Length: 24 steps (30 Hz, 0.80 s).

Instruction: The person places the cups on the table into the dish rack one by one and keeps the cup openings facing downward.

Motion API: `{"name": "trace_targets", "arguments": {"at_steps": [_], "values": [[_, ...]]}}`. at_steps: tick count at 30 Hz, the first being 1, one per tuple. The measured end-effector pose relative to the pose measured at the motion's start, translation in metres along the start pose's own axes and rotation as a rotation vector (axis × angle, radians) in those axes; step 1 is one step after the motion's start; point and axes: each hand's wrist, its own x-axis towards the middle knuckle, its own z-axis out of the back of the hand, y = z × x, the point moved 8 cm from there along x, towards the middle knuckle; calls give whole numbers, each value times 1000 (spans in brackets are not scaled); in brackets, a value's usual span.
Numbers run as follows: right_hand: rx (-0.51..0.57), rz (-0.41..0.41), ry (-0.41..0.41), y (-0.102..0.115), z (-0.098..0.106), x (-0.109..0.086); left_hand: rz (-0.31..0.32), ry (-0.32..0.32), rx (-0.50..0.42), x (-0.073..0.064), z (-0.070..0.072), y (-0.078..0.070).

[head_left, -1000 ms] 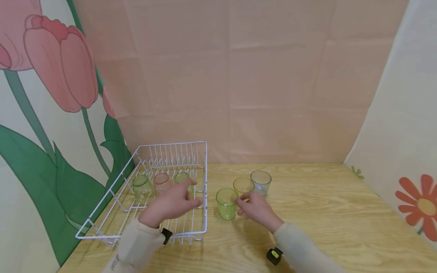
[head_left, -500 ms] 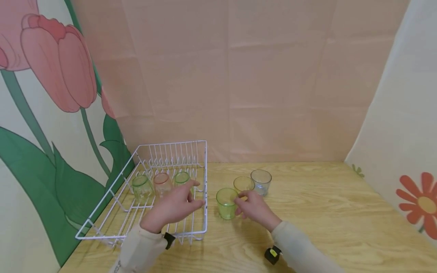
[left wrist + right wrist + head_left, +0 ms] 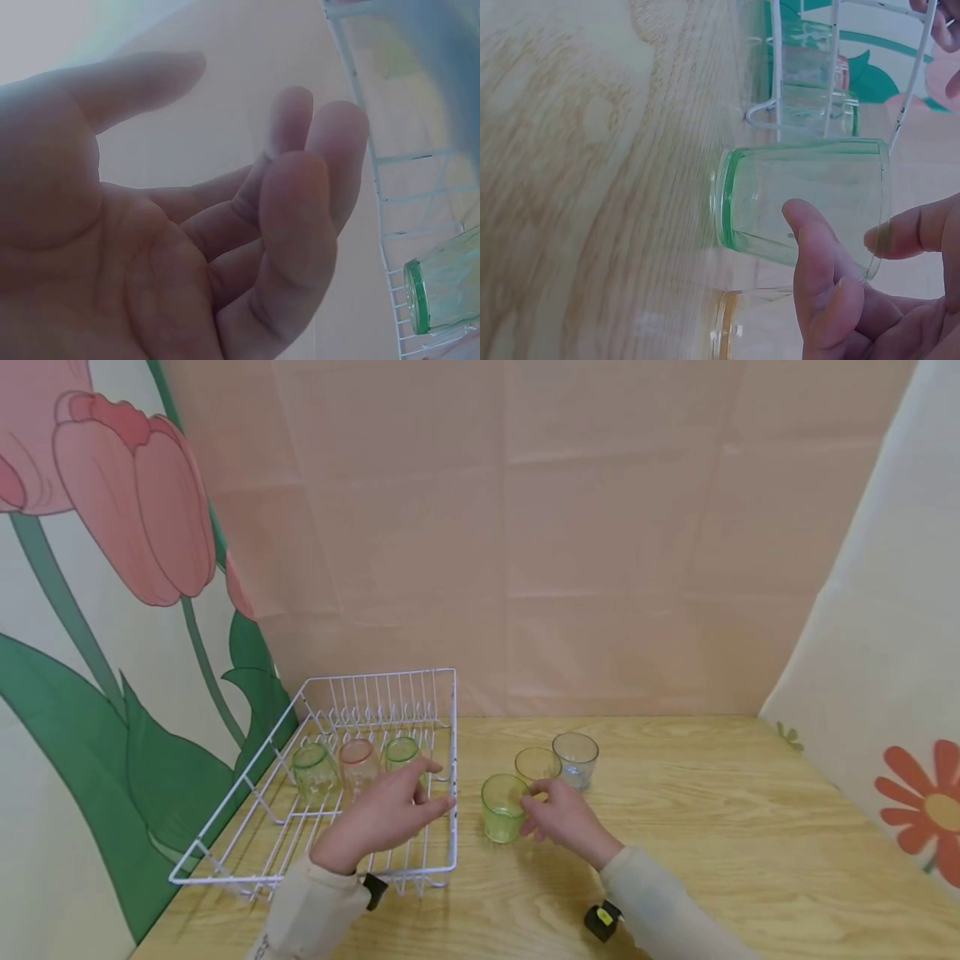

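Observation:
My right hand (image 3: 566, 827) holds the light green glass (image 3: 501, 818) at its right side, near the rim. In the right wrist view, one finger overlaps the rim of this upright glass (image 3: 810, 199), while other curled fingers (image 3: 817, 262) lie against its side. Directly behind it are a yellow glass (image 3: 538, 762) and a clear glass (image 3: 587, 764), both upright. My left hand (image 3: 382, 818) hovers over the right part of the white wire rack (image 3: 455, 827) with its thumb and fingers apart and nothing between them; the left wrist view shows the bare palm.
Inside the rack, a green glass (image 3: 315, 772), a pink glass (image 3: 358, 764) and another green glass (image 3: 401, 750) stand upside down in a row; my left hand partly covers the last. A pink cloth backdrop (image 3: 600, 568) rises behind the wooden table (image 3: 697, 818).
The light green glass has shifted slightly right together with my right hand. My left hand has moved a little to the right above the rack.

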Motion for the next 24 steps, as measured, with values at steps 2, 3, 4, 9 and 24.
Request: {"name": "trace_targets", "arguments": {"at_steps": [2,3,4,9,24], "values": [[0,-1,1,0,1,-1,5,6,-11,0,-1,-1],[-1,-2,-1,0,2,-1,6,9,-18,-1,-1,-1],[-1,-2,-1,1,3,-2,6,12,-23,-1,-1,-1],[-1,11,-14,6,7,-5,14,24,-40,0,-3,-2],[0,62,-32,26,17,-21,20,73,-99,2,-13,-5]]}}
